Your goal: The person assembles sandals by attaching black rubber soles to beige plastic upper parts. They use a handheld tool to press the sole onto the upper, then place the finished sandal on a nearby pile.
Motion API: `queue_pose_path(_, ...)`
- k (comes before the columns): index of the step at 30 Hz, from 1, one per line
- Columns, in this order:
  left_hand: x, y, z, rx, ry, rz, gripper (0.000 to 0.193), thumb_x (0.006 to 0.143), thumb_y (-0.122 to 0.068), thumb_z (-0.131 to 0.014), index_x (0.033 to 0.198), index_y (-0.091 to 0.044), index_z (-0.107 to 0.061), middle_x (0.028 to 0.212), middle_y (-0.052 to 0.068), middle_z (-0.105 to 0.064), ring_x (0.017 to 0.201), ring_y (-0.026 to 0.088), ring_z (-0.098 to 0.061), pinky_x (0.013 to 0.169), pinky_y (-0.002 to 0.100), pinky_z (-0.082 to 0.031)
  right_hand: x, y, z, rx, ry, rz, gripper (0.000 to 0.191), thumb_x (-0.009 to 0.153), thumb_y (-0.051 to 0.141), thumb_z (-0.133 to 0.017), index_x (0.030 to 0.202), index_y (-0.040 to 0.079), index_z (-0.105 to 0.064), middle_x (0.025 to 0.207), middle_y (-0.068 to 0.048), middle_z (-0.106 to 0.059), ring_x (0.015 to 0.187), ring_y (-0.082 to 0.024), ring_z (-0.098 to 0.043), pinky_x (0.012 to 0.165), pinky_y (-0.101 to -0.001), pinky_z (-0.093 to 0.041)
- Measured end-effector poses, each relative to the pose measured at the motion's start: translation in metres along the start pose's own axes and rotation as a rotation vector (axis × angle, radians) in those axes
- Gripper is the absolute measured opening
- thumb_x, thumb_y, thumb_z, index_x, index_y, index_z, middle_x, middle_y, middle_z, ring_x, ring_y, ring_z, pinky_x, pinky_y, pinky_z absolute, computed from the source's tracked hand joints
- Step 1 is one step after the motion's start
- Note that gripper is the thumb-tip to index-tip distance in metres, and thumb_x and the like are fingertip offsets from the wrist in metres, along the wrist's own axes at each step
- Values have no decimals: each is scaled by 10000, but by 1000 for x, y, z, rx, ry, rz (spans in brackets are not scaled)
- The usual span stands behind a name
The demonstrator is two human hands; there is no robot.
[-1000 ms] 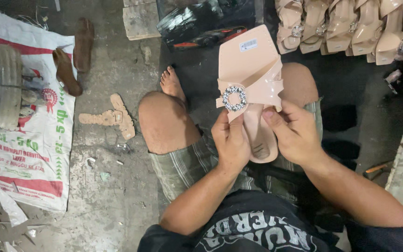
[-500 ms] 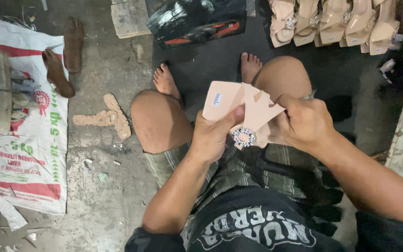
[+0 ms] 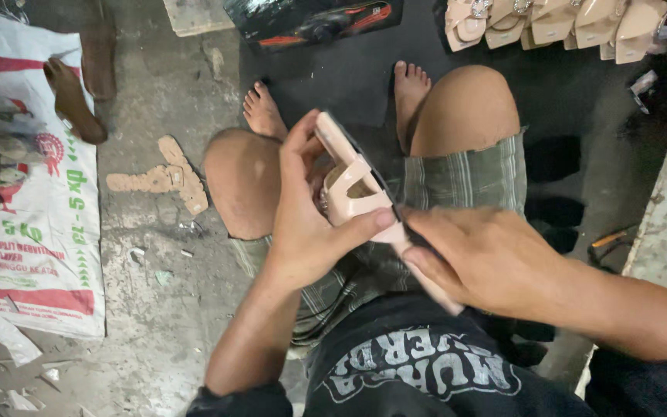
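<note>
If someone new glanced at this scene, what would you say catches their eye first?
First, the pale pink sandal held edge-on above the person's lap: the left hand grips it around the strap, and the right hand holds its near end. Next, the row of matching sandals lies along the top right, beyond the knees. Then the printed sack spreads over the concrete floor at the left.

A white woven sack [image 3: 32, 232] with red and green print lies flat on the floor at 9 o'clock. A glossy black package [image 3: 314, 19] with red-orange markings lies at 12 o'clock, beyond the bare feet. No signs or screens show.
</note>
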State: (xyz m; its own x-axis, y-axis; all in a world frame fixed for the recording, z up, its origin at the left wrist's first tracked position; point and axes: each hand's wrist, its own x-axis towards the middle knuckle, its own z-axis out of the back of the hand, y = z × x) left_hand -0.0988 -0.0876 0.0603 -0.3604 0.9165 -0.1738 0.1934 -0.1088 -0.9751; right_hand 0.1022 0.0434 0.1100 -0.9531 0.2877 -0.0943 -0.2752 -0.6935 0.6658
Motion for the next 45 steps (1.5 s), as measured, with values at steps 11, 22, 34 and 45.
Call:
queue_pose_path(11, -31, 28, 57, 215, 279, -57, 1157, 847, -248, -974, 1675, -136, -174, 1740, 214, -121, 1636, 356, -328, 1264, 450, -461, -38, -38, -42, -135, 289, 0, 642, 681, 80, -744, 1312, 156, -650, 1014, -120, -640, 916, -314, -667, 750, -437, -559)
queue_pose_path(22, -28, 47, 55, 334, 351, -146, 1103, 744, -279, -1065, 1576, -281, -340, 1684, 141, -125, 1330, 228, -630, 1080, 334, -573, -40, -38, -81, 702, 85, -42, 197, 810, 104, -803, 988, 45, -740, 1070, -153, -750, 989, -256, -762, 862, -339, -599)
queue_pose_path(34, -32, 58, 46, 408, 307, -216, 1124, 713, -369, -1065, 1560, -294, -331, 1652, 150, -96, 1334, 285, -615, 1091, 373, -572, -11, -31, -71, 754, 212, -66, 172, 798, 78, -805, 960, 49, -755, 988, -100, -784, 921, -216, -797, 806, -314, -625)
queue_pose_path(45, -28, 57, 56, 307, 296, -218, 853, 837, -253, -1021, 1478, -277, -458, 1602, 99, -244, 1175, 169, -686, 972, 262, -629, -2, -37, -82, 699, 23, 18, 188, 779, 92, -809, 949, 44, -744, 989, -118, -766, 913, -219, -777, 808, -306, -614)
